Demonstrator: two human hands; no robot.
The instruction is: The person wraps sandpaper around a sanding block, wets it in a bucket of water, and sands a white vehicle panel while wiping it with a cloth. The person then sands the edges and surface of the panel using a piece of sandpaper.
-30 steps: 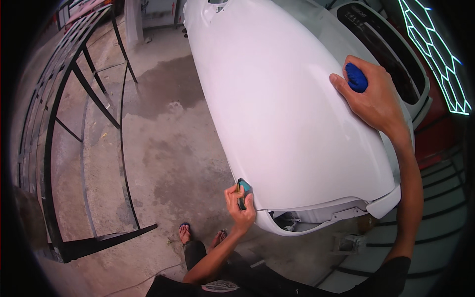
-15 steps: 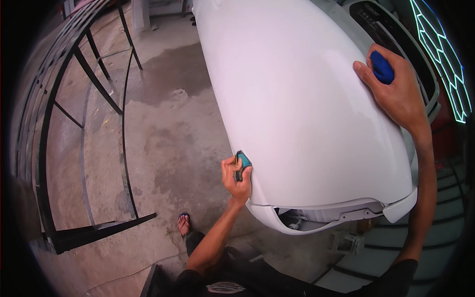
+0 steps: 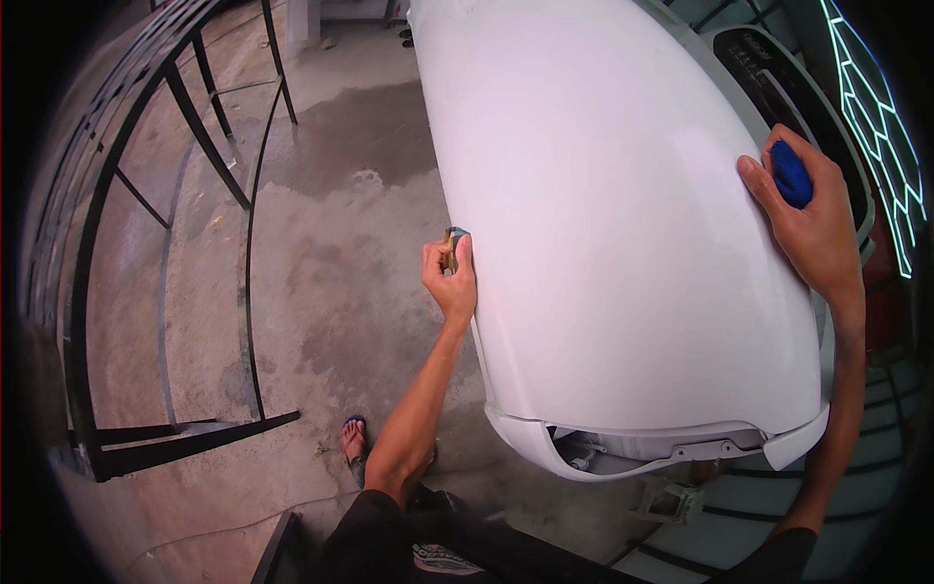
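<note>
A large, glossy white car body panel (image 3: pixel 623 243) curves across the middle and right. Along its left edge my left hand (image 3: pixel 449 275) is closed around a small teal-and-dark block (image 3: pixel 457 235); a tan strip shows between the fingers, and the side against the panel is hidden. Over at the right edge my right hand (image 3: pixel 815 219) grips a bunched blue cloth (image 3: pixel 792 175). Its thumb points toward the white surface; whether the cloth touches the panel I cannot tell.
A black metal frame (image 3: pixel 175 428) stands on the stained concrete floor (image 3: pixel 331 263) at left. The panel's near end has an opening (image 3: pixel 632 446) with brackets inside. Beyond my right hand lie a black-edged car part (image 3: pixel 769 68) and glowing hexagonal lights (image 3: pixel 866 107).
My left hand has slid farther away along the panel's left edge with the block. The right hand keeps roughly its place on the panel, while the whole view has shifted slightly.
</note>
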